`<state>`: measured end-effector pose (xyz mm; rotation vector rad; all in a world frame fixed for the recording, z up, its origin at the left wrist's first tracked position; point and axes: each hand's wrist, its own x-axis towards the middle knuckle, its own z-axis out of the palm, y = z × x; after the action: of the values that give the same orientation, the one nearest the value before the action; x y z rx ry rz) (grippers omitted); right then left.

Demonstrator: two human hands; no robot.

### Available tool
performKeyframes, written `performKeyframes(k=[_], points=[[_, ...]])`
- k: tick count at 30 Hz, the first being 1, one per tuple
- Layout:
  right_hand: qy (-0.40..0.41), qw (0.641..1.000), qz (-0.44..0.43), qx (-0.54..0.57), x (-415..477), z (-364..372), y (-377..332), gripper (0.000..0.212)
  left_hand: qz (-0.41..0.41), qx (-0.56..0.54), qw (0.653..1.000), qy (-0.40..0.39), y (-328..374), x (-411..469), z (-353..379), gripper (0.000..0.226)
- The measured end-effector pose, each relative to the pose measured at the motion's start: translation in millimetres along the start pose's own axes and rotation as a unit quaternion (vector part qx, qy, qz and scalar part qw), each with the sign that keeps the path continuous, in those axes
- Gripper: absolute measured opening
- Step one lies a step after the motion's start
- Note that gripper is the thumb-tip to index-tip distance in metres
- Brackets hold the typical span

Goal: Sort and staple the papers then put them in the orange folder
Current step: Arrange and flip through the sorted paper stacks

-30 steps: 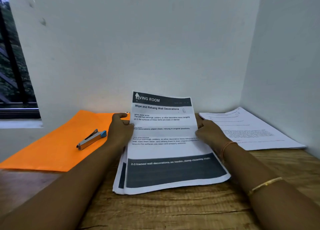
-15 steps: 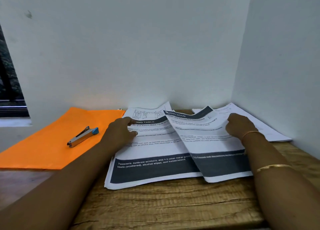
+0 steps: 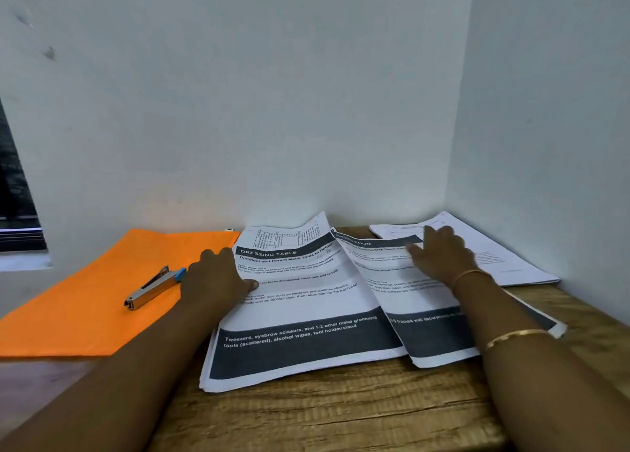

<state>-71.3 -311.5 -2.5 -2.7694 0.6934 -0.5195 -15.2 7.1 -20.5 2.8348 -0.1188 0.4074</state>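
At the left of the frame, a silver metal stapler with a blue tip (image 3: 155, 286) is carried on the flat orange paper folder (image 3: 85, 315). At centre, the white printed paper stack (image 3: 306, 315) is gripped at its left edge by the left hand (image 3: 218, 277). Right of it, 1 loose printed sheet (image 3: 402, 298) is pressed by the right hand (image 3: 439, 257), fingers spread.

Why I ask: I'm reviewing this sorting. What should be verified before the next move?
1. Left hand rests on the Dressing Table stack, steadying it: ok.
2. Right hand flat on the Living Room sheet: ok.
3. Living Room sheet clear of the stack: not ok, it overlaps the stack's right edge.
4. Stapler free, lying on the orange folder: ok.
5. Far-right pile matches this sheet's topic: cannot tell, print too small.
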Motion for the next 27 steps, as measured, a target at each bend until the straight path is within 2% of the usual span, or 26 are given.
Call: performKeyframes(k=[2, 4, 6, 8, 11, 14, 15, 18, 20, 24, 27], points=[[-0.072, 0.983, -0.11, 0.126, -8, 0, -22, 0.058, 0.0, 0.017, 1.0, -0.002, 0, -1, 0, 0.06], [-0.184, 0.944, -0.189, 0.2, -21, 1, -41, 0.058, 0.003, 0.016, 1.0, -0.004, 1, -1, 0, 0.058], [-0.26, 0.934, -0.211, 0.129, -30, 5, -50, 0.059, 0.002, 0.006, 1.0, -0.012, 0, -1, 0, 0.058], [-0.288, 0.937, -0.19, 0.055, -30, 9, -50, 0.069, 0.0, -0.013, 1.0, -0.015, 0, 0, -1, 0.057], [-0.283, 0.94, -0.182, 0.061, -23, 15, -45, 0.075, -0.001, -0.049, 0.999, -0.006, 0, 2, -1, 0.056], [-0.262, 0.95, -0.159, 0.065, -20, 18, -40, 0.098, -0.014, -0.07, 0.997, 0.009, -2, 5, -2, 0.053], [-0.253, 0.956, -0.139, 0.048, -17, 20, -38, 0.1, -0.015, -0.072, 0.997, 0.013, -3, 6, -2, 0.051], [-0.223, 0.968, -0.114, -0.007, -15, 23, -34, 0.08, -0.017, -0.084, 0.996, 0.034, -6, 7, -2, 0.044], [-0.221, 0.968, -0.115, -0.02, -15, 22, -34, 0.074, -0.015, -0.095, 0.994, 0.05, -8, 8, -3, 0.038], [-0.216, 0.969, -0.121, 0.008, -17, 23, -37, 0.07, -0.006, -0.094, 0.993, 0.076, -13, 9, -5, 0.023], [-0.169, 0.973, -0.148, 0.047, -18, 20, -42, 0.06, 0.005, -0.12, 0.987, 0.111, -12, 7, -7, 0.019]])
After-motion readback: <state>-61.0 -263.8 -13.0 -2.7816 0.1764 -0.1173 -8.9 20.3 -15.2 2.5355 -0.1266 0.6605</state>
